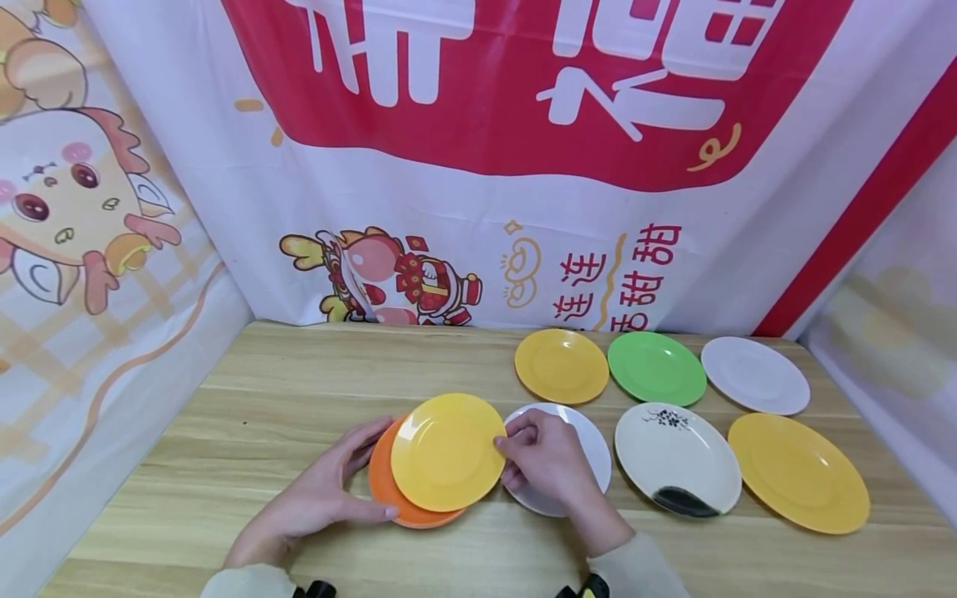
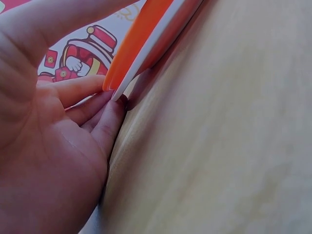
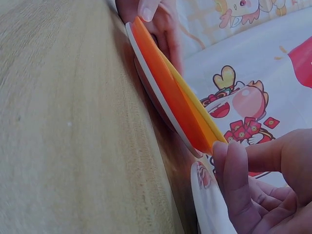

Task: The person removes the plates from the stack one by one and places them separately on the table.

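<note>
My right hand (image 1: 552,455) pinches the right rim of a yellow plate (image 1: 449,453) between thumb and fingers. The yellow plate lies tilted over an orange plate (image 1: 383,477), leaving its left and near rim showing. Under the orange plate, the right wrist view shows the rim of a white plate (image 3: 155,100). My left hand (image 1: 317,490) holds the left side of this stack, thumb at the near rim and fingertips at the orange and white edges in the left wrist view. Partly behind my right hand lies another white plate (image 1: 594,448).
Along the back right lie a yellow-orange plate (image 1: 562,365), a green plate (image 1: 656,369) and a white plate (image 1: 755,375). In front of them are a cream plate with a dark patch (image 1: 676,457) and a larger yellow-orange plate (image 1: 798,472). A printed cloth (image 1: 478,199) hangs behind the wooden table (image 1: 247,399).
</note>
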Available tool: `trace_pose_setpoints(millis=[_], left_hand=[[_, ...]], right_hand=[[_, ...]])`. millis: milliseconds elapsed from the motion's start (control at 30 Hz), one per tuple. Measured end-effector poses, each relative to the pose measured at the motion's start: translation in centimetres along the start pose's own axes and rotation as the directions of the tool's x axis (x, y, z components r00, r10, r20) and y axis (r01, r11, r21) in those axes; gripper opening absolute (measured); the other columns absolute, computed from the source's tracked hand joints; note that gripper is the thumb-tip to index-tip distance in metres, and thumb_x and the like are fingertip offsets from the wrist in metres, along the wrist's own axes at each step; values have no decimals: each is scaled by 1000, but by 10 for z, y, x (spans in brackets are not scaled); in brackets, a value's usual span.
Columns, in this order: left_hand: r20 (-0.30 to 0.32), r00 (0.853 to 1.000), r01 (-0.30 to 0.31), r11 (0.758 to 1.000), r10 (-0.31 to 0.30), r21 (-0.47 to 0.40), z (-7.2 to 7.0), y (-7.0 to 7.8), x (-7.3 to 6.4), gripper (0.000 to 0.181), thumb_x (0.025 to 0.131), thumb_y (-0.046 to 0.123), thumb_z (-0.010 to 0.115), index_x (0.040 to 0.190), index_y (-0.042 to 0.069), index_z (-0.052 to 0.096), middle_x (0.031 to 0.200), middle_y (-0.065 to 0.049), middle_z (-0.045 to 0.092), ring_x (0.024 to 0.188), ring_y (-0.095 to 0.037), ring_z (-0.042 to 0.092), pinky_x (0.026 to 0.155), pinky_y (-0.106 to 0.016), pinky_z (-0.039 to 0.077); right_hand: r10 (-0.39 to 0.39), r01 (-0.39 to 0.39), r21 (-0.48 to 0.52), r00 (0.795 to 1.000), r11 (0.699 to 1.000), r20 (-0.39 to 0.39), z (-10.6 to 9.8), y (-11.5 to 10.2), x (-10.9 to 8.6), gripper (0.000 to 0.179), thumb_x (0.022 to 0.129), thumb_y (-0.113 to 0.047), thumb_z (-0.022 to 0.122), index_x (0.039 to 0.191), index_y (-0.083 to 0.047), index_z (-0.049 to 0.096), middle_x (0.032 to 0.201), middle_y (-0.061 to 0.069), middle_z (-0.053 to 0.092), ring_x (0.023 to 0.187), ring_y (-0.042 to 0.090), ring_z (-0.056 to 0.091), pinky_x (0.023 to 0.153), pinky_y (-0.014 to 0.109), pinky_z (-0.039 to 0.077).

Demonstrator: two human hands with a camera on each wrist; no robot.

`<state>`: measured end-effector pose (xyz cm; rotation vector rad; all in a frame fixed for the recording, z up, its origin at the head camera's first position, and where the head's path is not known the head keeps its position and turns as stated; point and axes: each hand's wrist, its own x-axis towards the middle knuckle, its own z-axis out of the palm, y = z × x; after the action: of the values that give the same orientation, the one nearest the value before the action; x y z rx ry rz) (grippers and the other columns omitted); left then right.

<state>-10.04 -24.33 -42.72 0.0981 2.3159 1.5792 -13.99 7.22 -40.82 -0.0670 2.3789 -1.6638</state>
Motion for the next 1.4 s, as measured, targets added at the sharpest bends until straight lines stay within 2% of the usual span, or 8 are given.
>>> trace_pose_setpoints(millis=[133, 267, 500, 867, 1400], left_hand=[[-1, 1000, 20, 1000, -20, 10, 0, 1, 0, 112, 74, 30, 100, 166, 28, 36, 176, -6, 31, 163, -38, 32, 133, -66, 19], [6, 1000, 1, 1000, -1, 28, 0, 1, -1, 111, 75, 32, 99, 166, 28, 36, 176, -7, 31, 163, -39, 32, 133, -66, 19], [14, 1000, 6, 999, -6, 39, 1, 1, -3, 116, 71, 32, 102, 166, 30, 35, 176, -4, 30, 163, -37, 30, 133, -67, 17], [16, 1000, 18, 999, -18, 46, 1, 2, -2, 120, 67, 30, 104, 165, 33, 35, 176, -3, 30, 163, -36, 31, 132, -71, 14], [17, 1000, 3, 1000, -3, 16, 1, 1, -2, 117, 68, 26, 103, 164, 32, 37, 174, -1, 33, 162, -36, 32, 132, -71, 14]], right_hand=[[2, -2, 4, 1000, 1000, -4, 0, 0, 0, 18, 99, -14, 75, 106, 0, 66, 71, 8, 72, 54, 15, 69, 56, 31, 62], [5, -5, -4, 1000, 1000, -24, 0, -1, -1, 17, 98, -14, 76, 105, -1, 67, 72, 7, 72, 56, 15, 70, 58, 30, 61], [18, -19, -25, 998, 1000, -53, 0, -2, -1, 17, 97, -15, 77, 104, -3, 69, 76, 6, 74, 59, 15, 72, 66, 28, 61], [56, -50, 101, 997, 994, -53, -2, -5, -1, 18, 100, -12, 74, 110, 1, 68, 87, 11, 77, 66, 16, 73, 67, 33, 65], [67, -46, 181, 991, 982, -113, 2, -7, 3, 25, 102, -13, 72, 120, 4, 67, 95, 13, 76, 68, 15, 73, 69, 33, 67]])
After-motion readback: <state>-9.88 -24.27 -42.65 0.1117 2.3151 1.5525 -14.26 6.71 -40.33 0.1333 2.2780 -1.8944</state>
